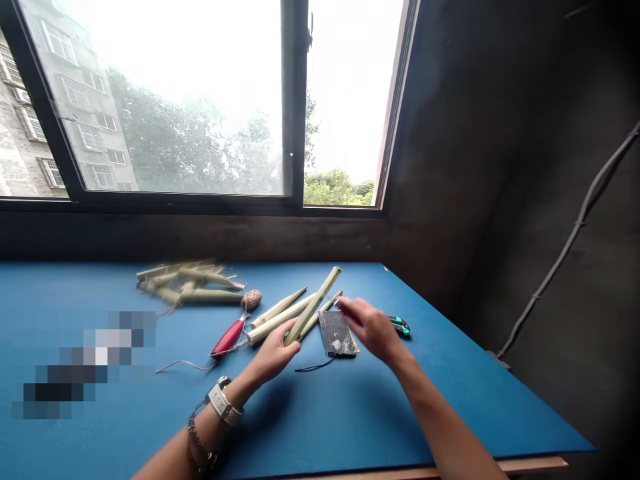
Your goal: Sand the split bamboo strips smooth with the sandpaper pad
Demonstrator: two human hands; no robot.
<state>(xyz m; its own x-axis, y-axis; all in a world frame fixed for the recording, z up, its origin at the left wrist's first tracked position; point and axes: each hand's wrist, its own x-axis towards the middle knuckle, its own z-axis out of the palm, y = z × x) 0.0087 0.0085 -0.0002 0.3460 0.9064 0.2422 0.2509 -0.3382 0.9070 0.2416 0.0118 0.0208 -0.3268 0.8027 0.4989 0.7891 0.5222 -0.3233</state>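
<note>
My left hand (275, 351) is closed around the lower end of a pale green plant stalk (320, 297), which slants up to the right above the table. My right hand (373, 328), slightly blurred, hovers over the upper right of a worn black block or booklet (338, 335). Its fingers are apart, pointing left, near the stalk's side but not touching it; a small whitish spot shows at the fingertips. More cut stalks (283, 319) lie behind my left hand, some with pointed ends. A green-and-black utility knife (399, 326) is partly hidden behind my right hand.
An awl-like tool with a red handle (229, 338) lies left of my hand, beside a ball of brown twine (251, 299) with loose strands. Farther left is a tied stalk bundle (190, 283). A blurred-out patch (85, 367) covers something on the blue table (450, 400).
</note>
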